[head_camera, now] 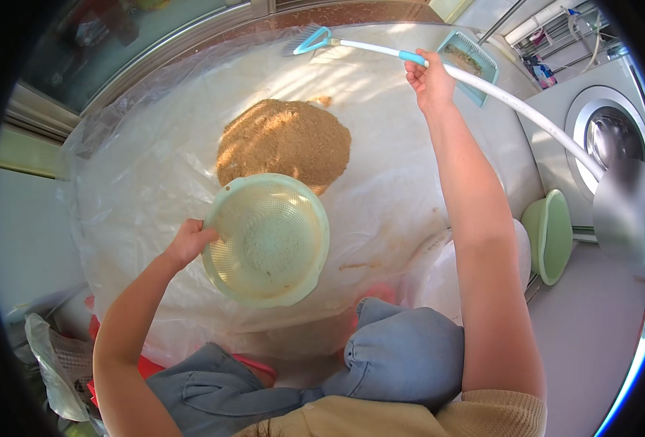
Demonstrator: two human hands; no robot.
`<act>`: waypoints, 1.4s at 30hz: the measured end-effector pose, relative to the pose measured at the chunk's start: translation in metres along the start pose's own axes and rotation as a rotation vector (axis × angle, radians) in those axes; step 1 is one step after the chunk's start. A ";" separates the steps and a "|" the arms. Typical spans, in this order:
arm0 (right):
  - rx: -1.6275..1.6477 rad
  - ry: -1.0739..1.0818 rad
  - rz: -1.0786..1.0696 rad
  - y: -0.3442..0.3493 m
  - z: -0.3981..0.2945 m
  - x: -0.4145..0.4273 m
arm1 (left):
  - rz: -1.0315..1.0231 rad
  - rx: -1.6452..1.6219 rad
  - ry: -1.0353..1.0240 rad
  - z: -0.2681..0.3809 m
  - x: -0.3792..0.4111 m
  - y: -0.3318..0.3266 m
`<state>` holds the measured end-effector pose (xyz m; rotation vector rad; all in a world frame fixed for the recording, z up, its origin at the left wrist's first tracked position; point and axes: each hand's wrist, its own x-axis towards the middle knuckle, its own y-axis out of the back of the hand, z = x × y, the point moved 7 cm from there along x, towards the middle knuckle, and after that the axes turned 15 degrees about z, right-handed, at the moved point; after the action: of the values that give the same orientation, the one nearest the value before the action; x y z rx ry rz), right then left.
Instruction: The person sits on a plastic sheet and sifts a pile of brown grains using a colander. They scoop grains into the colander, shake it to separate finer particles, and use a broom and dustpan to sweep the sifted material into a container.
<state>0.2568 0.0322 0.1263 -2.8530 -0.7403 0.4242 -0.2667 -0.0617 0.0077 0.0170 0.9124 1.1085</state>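
Note:
My left hand (190, 244) grips the left rim of a pale green plastic colander (268, 240), thumb over the edge. A few dark specks lie on its perforated bottom. Just beyond it, partly hidden by its far rim, a mound of brown granular material (287, 139) rests on a clear plastic sheet (148, 218). Up and to the right, my right hand (434, 82) holds the white handle of a broom (369, 47) by a blue section. The broom's blue-framed head and bristles reach the sheet's far edge.
A light blue dustpan (489, 82) with debris stands behind my right hand. To the right are a front-loading washing machine (609, 128) and a green plastic basin (554, 237). A whitish bag (431, 273) sits by my knee. Plastic bags (60, 366) lie at lower left.

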 end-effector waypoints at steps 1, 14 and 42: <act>-0.023 0.006 0.010 0.001 0.002 0.001 | 0.002 0.000 0.001 -0.002 0.000 0.002; -0.278 0.326 0.276 0.181 -0.120 0.050 | 0.017 -0.048 -0.069 0.001 0.002 0.008; -0.323 0.283 -0.032 0.022 -0.063 -0.024 | 0.037 0.015 -0.042 -0.020 -0.002 0.034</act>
<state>0.2662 -0.0040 0.1867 -3.0938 -0.8637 -0.1171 -0.3053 -0.0552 0.0112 0.0696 0.8857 1.1314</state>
